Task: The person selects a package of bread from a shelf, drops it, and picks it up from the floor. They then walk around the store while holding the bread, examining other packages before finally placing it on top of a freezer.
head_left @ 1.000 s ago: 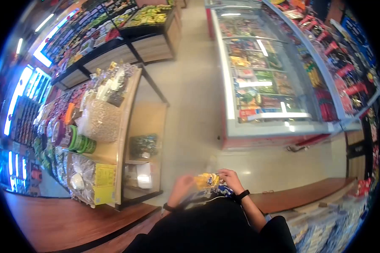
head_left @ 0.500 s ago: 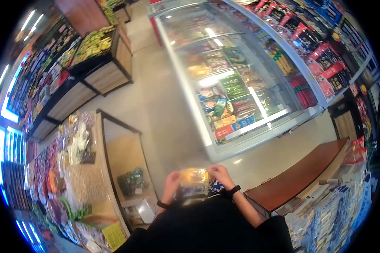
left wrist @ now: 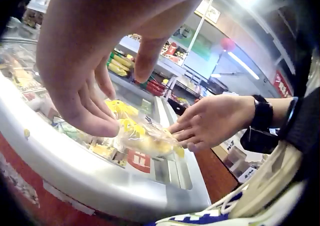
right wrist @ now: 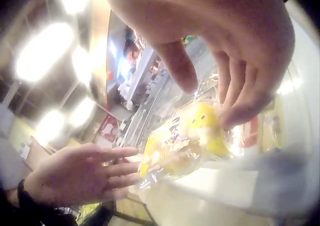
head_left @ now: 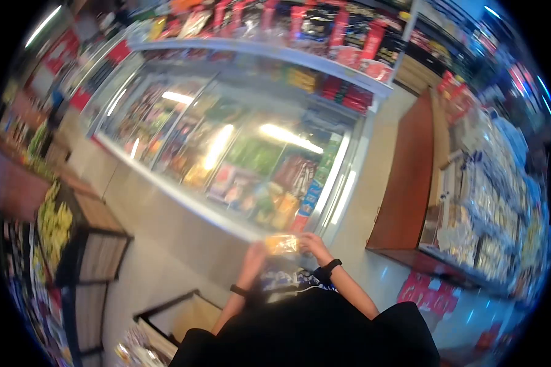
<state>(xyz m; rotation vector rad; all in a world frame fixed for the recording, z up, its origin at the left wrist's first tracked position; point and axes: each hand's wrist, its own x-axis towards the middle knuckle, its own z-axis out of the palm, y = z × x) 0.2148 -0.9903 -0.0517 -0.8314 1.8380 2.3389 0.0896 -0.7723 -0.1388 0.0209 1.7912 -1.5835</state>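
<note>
A shop, shown by the glass-topped freezer point(head_left: 251, 147) full of packets and shelves of bagged goods point(head_left: 312, 24)

Pale-rimmed freezer point(head_left: 196, 207) (colourful packages point(head_left: 284, 208) inside).

Left hand point(head_left: 254, 258) and right hand point(head_left: 315, 248) face each other, fingers point(left wrist: 95, 118) curved

Packet point(head_left: 283, 244) print too blurred to read in head view; freezer goods point(head_left: 251, 154) blurred.
</note>
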